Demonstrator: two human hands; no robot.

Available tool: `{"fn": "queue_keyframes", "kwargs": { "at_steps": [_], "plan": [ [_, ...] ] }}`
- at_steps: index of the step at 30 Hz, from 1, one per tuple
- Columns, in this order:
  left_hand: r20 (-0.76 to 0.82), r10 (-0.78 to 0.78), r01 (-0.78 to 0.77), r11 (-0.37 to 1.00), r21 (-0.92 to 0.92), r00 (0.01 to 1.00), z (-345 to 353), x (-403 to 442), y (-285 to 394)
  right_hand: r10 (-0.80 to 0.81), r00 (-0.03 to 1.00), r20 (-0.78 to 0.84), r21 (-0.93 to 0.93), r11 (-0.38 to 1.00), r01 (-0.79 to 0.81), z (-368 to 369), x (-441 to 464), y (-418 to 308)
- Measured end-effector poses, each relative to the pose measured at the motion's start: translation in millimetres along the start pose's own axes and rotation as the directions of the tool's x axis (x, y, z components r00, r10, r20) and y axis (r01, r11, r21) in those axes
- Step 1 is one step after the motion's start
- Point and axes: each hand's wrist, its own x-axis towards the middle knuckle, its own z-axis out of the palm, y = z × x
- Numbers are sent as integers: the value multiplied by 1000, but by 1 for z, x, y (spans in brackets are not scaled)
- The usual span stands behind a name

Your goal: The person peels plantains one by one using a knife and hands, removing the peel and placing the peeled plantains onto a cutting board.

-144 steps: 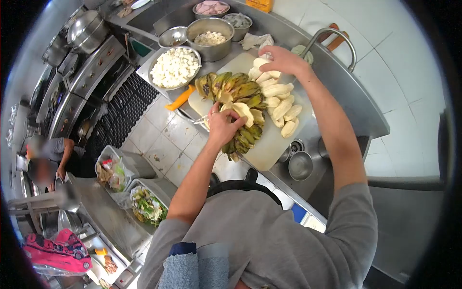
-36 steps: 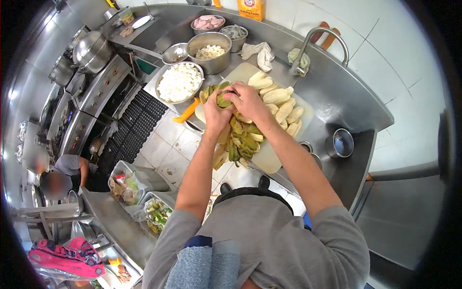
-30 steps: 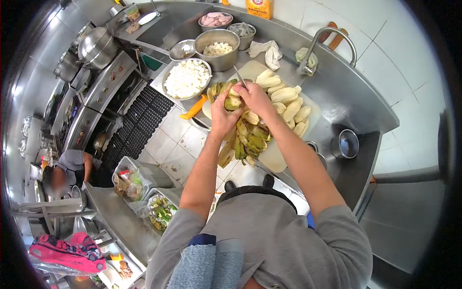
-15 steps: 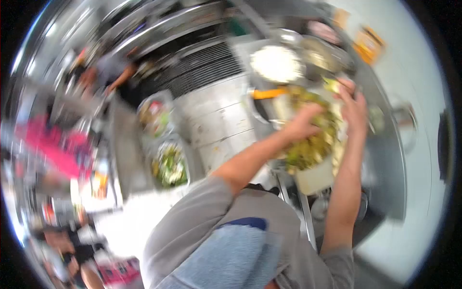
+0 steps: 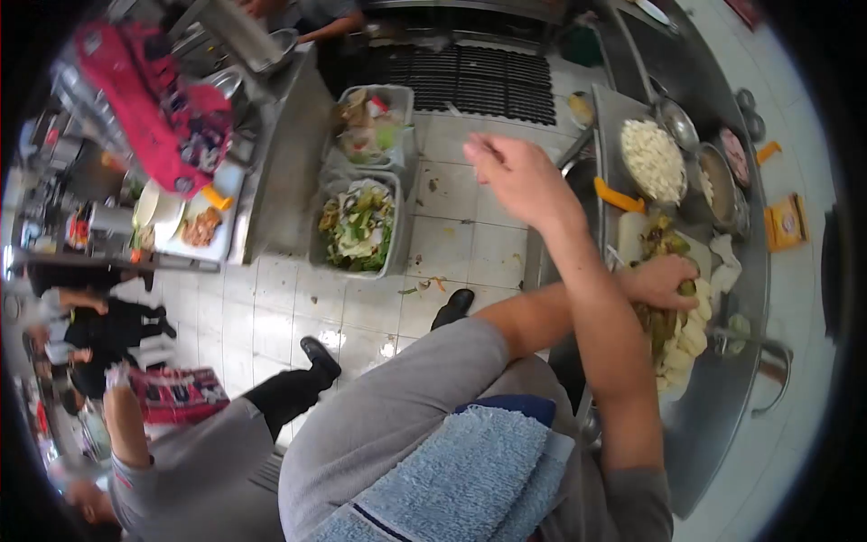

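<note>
My left hand (image 5: 664,280) lies over a pile of olive-green vegetable pieces (image 5: 664,239) on the counter board, its fingers curled round a green vegetable piece (image 5: 688,287). Pale yellow peeled pieces (image 5: 686,339) lie beside that hand. My right hand (image 5: 519,176) reaches across over my left forearm and hangs above the tiled floor, away from the counter. Its fingers are stretched out and nothing shows in them. Left of it stand two lined scrap bins, the nearer bin (image 5: 397,248) holding leafy green and white scraps.
A bowl of white chopped pieces (image 5: 652,161), an orange-handled tool (image 5: 619,194), metal bowls (image 5: 677,125) and a yellow packet (image 5: 784,223) are on or near the counter. Other people work at the left, one with a grey sleeve (image 5: 330,14). A black mat (image 5: 488,81) covers some floor.
My right hand has left the counter and swung left over the floor, crossing my left arm. My left hand stays at the green pile. The view has turned towards the bins.
</note>
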Motion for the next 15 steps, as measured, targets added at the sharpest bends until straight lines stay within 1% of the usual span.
{"fn": "queue_keyframes", "kwargs": {
  "at_steps": [1, 2, 3, 4, 5, 6, 7, 8, 9, 10, 11, 12, 13, 14, 15],
  "plan": [
    [47, -21, 23, 999, -37, 999, -4, 7, 2, 62, 997, -35, 64, 996, -60, -21, -9, 6],
    [97, -17, 19, 1000, -18, 995, -9, 11, 2, 131, 988, -84, 129, 984, -120, -47, -23, 18],
    [158, -1, 1, 1000, -4, 987, -14, 17, -3, 169, 976, -137, 285, 950, -125, -73, -44, 35],
    [243, -26, 16, 999, 43, 970, -20, 24, -5, 207, 960, -191, 438, 893, -106, -100, -65, 53],
    [293, -47, -35, 962, 270, 955, 4, 37, -54, 243, 939, -243, 572, 818, -64, -128, -86, 70],
    [343, -44, 7, 994, 107, 938, 16, 55, -55, 277, 886, -371, 595, 804, -2, -149, -115, 75],
    [407, -51, 75, 996, -45, 912, 11, 63, -57, 313, 812, -493, 554, 832, 16, -166, -148, 70],
    [475, -68, 169, 971, -172, 877, -2, 66, -61, 343, 723, -600, 519, 855, 25, -176, -178, 67],
    [502, -71, 168, 974, -151, 862, -13, 70, -46, 309, 550, -776, 444, 887, 128, -176, -202, 75],
    [528, -73, 166, 978, -130, 846, -24, 75, -29, 404, 489, -773, 490, 870, 55, -174, -223, 87],
    [583, -154, 315, 931, -184, 798, -22, 78, -26, 496, 428, -755, 545, 838, -10, -171, -242, 104],
    [615, -282, 442, 889, -122, 737, -25, 79, -11, 581, 367, -727, 603, 795, -65, -161, -258, 118],
    [640, -289, 427, 901, -69, 712, -23, 83, -11, 574, 376, -727, 594, 801, -74, -138, -260, 122],
    [625, -208, 393, 904, -172, 752, -14, 85, -37, 634, 320, -704, 625, 767, -144, -121, -252, 117],
    [581, -222, 351, 929, -119, 783, -13, 85, -32, 691, 265, -672, 659, 722, -211, -108, -241, 112]
  ]
}}
